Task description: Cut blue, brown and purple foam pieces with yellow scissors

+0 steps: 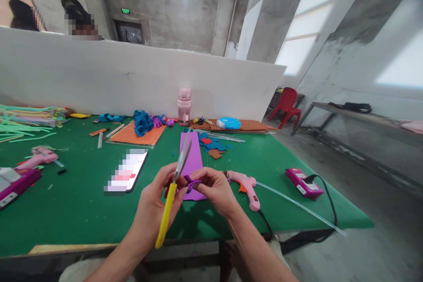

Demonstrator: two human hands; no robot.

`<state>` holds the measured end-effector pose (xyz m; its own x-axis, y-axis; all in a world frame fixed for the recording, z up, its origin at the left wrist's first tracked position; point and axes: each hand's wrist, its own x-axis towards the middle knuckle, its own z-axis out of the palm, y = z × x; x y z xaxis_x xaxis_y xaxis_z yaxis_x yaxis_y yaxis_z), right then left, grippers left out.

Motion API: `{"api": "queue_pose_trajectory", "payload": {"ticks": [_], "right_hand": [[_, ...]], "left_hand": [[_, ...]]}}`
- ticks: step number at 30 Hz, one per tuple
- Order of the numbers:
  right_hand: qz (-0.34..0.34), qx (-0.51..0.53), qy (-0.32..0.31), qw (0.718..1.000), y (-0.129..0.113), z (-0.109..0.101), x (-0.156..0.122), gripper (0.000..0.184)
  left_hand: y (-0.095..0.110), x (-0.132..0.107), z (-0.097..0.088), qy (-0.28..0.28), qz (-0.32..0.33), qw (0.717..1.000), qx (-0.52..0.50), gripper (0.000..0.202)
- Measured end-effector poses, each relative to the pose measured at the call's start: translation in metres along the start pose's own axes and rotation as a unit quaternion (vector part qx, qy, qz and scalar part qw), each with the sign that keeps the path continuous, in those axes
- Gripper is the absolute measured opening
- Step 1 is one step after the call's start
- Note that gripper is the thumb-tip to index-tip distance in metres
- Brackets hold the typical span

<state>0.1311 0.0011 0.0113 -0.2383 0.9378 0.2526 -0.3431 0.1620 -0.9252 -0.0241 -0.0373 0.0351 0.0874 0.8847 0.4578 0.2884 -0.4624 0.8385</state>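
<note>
My left hand (156,202) is closed on yellow-handled scissors (172,194), whose blades point up and away over a purple sheet (191,156) on the green table (79,202). My right hand (214,188) pinches a small rolled purple piece (191,182) right beside the scissors. Both hands are held close together above the table's near edge.
A pink glue gun (246,186) lies just right of my right hand, with a clear stick and a pink power box (302,183) further right. A phone (127,170) lies to the left. Blue and purple rolled pieces, an orange sheet and a pink bottle (184,106) stand farther back.
</note>
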Motion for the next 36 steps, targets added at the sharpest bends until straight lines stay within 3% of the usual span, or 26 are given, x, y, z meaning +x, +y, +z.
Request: {"api": "queue_pose_trajectory", "payload": {"ticks": [8,36], "right_hand": [[0.014,0.007,-0.009,1.0,0.0033,0.0022,-0.0007,0.016],[0.04,0.024,-0.003,0.999,0.008,0.002,0.0006,0.014]], "left_hand": [[-0.0059,-0.0018,-0.0006,-0.003,0.03,0.997,0.072,0.041],[0.0003,0.0023,-0.0037,-0.014,0.044,0.996,0.079,0.036]]}}
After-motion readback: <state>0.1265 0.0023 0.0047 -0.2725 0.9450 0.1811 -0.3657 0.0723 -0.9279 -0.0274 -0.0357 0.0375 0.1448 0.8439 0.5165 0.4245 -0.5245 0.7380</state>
